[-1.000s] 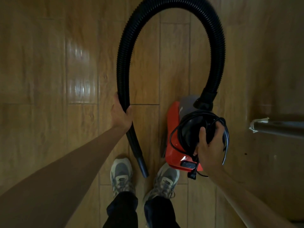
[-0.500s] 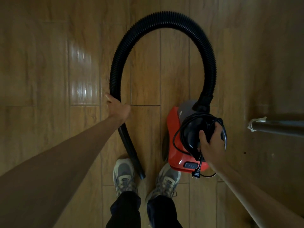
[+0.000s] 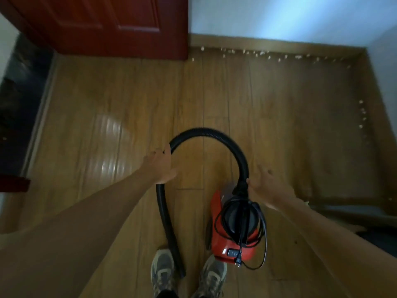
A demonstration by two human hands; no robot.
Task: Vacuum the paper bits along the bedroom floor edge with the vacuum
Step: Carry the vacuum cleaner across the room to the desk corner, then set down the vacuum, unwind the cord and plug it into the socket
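A red vacuum (image 3: 223, 239) stands on the wood floor in front of my feet, its black cord (image 3: 261, 224) wound round the top and the plug (image 3: 238, 263) hanging loose. The black hose (image 3: 227, 140) arcs up from the body and runs down to its open end by my left shoe. My left hand (image 3: 160, 166) lies against the hose's left side with fingers spread, not gripping it. My right hand (image 3: 268, 187) hovers with fingers apart just right of the hose joint and holds nothing. White paper bits (image 3: 261, 53) line the far baseboard, and more paper bits (image 3: 362, 117) lie along the right edge.
A dark red door (image 3: 107, 24) stands at the top left, beside a pale wall (image 3: 279, 16). A dark threshold strip (image 3: 19, 100) runs down the left. A dark object (image 3: 352, 214) lies low at the right. My shoes (image 3: 163, 274) are at the bottom.
The view has lifted, bringing the door, wall and paper bits into sight. My right hand has let go of the vacuum's top. My left hand has opened off the hose.
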